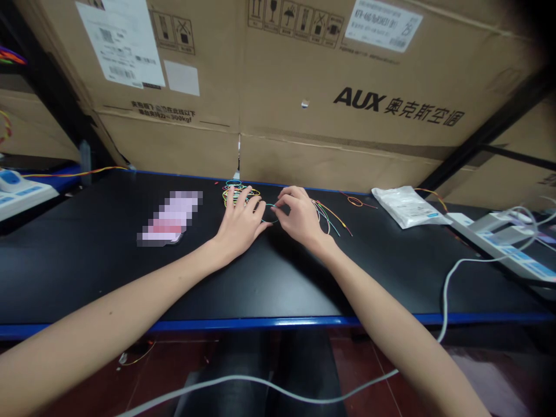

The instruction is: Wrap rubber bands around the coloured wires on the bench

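Observation:
My left hand (240, 225) lies palm down on the black bench top (104, 278), its fingers spread at the edge of a tangle of yellow, teal and red wire loops (237, 196). My right hand (299, 217) pinches a thin teal wire loop (270, 214) between thumb and fingertips, in the gap between my hands. Several loose coloured wires (326, 217) fan out just beyond my right hand, and their far ends are stripped.
Farther right lie a small orange wire coil (355, 201), a white plastic packet (406, 207) and a power strip (499, 243) with a white cable. A pixelated object (169, 217) and another power strip (21, 194) sit left. Large cardboard boxes (347, 98) wall off the bench's back.

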### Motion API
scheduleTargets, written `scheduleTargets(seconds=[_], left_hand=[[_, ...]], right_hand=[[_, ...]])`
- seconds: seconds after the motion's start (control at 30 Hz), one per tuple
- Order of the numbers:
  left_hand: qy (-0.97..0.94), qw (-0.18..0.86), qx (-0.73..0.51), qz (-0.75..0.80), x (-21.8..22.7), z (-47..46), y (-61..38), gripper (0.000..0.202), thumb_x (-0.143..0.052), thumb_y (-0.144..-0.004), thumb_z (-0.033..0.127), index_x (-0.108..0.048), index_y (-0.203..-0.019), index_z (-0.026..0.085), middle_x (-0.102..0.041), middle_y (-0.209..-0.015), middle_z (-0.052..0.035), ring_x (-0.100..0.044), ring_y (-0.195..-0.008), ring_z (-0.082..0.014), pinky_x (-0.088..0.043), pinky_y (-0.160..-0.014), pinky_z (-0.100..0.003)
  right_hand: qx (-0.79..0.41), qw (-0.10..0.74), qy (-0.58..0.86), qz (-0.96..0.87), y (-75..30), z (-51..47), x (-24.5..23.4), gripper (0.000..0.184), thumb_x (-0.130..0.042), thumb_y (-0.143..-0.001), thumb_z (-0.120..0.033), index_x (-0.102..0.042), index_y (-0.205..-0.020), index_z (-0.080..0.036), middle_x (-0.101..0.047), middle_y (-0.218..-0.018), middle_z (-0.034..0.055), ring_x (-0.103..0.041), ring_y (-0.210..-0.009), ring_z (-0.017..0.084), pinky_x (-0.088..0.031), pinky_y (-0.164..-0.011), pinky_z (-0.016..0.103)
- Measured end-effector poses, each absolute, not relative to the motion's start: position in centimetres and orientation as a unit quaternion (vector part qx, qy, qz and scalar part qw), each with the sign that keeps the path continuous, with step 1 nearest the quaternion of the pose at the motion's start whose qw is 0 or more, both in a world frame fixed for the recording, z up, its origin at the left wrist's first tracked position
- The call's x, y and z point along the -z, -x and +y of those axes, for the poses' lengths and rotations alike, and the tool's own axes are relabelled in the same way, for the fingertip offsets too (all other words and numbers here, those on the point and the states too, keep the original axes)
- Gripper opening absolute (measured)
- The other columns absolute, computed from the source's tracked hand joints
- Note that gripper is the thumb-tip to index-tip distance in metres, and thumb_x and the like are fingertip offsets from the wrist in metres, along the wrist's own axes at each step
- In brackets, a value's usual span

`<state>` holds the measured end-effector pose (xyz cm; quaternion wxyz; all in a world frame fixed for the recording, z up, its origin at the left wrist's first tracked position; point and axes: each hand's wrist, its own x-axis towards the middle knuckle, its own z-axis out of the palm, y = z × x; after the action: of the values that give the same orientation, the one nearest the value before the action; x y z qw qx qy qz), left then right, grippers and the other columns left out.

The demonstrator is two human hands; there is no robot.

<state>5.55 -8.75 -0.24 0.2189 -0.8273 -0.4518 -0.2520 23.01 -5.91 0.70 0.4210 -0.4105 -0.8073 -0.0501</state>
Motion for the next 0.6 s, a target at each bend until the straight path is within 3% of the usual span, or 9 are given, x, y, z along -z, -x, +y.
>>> scheduleTargets(seconds=[0.23,0.43,0.6], left_hand=[[0.84,0.206,0.257,-0.43,0.4,-8.4,-5.5,0.037,-0.065,-0.088,0.034,-0.064,-0.115,0.009,-0.064,-0.123,-0.0199,-0.045,-0.132,-0.0404,-0.026,-0.113,-0.065],[0.846,0.2,0.264,-0.419,0.3,-8.4,-5.3,0.036,-0.064,-0.088,0.034,-0.064,-0.114,0.009,-0.064,-0.123,-0.0203,-0.043,-0.134,-0.0398,-0.027,-0.112,-0.065],[0.84,0.202,0.27,-0.426,0.2,-8.4,-5.3,0.036,-0.063,-0.088,0.033,-0.064,-0.117,0.011,-0.062,-0.128,-0.0204,-0.043,-0.134,-0.0396,-0.027,-0.112,-0.066]], right_hand=[[-0.067,0.413,0.408,-0.811,-23.5,-5.6,-1.1,0.015,-0.068,-0.08,-0.016,-0.058,-0.069,-0.019,-0.066,-0.088,0.0055,-0.06,-0.087,0.02,-0.047,-0.083,0.035],[-0.138,0.355,0.419,-0.824,-24.1,-5.7,-2.4,0.016,-0.061,-0.087,-0.025,-0.063,-0.073,-0.018,-0.068,-0.081,0.0032,-0.059,-0.073,0.016,-0.044,-0.071,0.03],[-0.068,0.338,0.42,-0.839,-24.0,-5.9,-2.2,0.016,-0.056,-0.091,-0.026,-0.067,-0.083,-0.017,-0.069,-0.095,0.0081,-0.062,-0.088,0.02,-0.048,-0.082,0.034]])
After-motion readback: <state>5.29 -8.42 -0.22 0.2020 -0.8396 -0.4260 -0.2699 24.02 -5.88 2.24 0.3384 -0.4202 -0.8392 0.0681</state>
